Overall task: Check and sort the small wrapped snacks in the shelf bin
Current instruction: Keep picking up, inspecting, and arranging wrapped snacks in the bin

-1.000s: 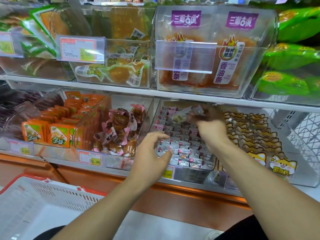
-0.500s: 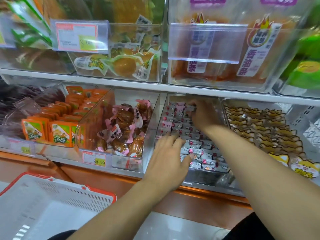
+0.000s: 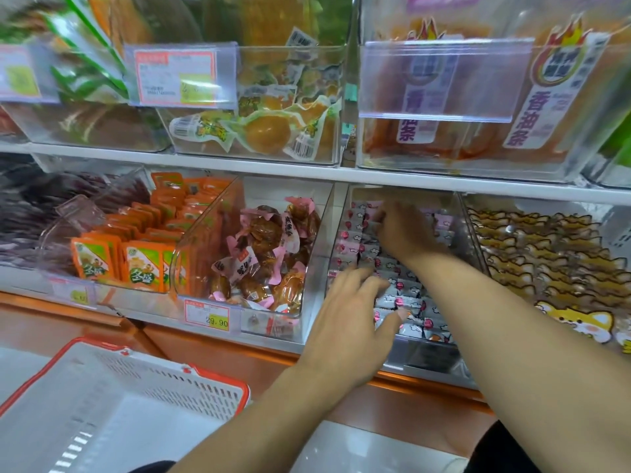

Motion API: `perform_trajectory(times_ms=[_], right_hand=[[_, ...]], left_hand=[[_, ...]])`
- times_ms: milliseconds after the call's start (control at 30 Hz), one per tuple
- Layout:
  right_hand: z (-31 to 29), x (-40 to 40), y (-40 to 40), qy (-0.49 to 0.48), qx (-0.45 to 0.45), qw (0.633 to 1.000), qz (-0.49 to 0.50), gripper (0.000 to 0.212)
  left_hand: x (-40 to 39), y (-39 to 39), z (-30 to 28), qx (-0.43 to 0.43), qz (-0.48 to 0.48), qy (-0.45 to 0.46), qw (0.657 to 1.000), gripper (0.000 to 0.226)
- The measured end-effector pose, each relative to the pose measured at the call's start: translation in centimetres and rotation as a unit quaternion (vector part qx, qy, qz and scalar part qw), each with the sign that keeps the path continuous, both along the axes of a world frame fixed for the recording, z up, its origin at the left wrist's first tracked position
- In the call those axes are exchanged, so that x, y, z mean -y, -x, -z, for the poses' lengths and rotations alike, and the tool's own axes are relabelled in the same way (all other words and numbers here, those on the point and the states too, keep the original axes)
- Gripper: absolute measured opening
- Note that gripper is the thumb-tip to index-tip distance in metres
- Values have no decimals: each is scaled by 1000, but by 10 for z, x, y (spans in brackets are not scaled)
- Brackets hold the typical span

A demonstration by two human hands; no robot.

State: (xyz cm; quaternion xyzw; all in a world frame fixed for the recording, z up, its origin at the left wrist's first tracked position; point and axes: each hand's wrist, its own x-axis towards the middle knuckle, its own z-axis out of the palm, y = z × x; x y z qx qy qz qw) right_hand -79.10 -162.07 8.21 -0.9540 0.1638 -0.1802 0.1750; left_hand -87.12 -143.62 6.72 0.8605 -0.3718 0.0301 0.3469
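While left hand lies flat on wrapped snacks | right hand grip unclear

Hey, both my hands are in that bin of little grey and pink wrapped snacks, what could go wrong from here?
1. Your left hand lies across the front rows of the small wrapped snacks; a sideways sweep could push some over the low front edge of the shelf bin.
2. Your right hand works deep at the back under the upper shelf, partly out of sight, so you might knock the tidy rows crooked or miss a damaged pack.
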Motion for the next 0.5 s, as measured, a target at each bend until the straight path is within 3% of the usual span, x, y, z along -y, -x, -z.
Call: perform_trajectory(times_ms=[233,367,433,500], right_hand=[[-16,-8,6,-92,96,990,37,19],[-35,-12,24,-118,188,968,116,25],[-41,-14,37,-184,187,956,130,25],[-47,-22,53,-341,231,905,103,11]], left_hand=[[-13,1,-7,-41,8,46,998,30],[-19,2,-13,-140,-30,166,976,20],[-21,2,-17,-205,-60,233,949,15],[-26,0,-22,-266,-86,278,919,15]])
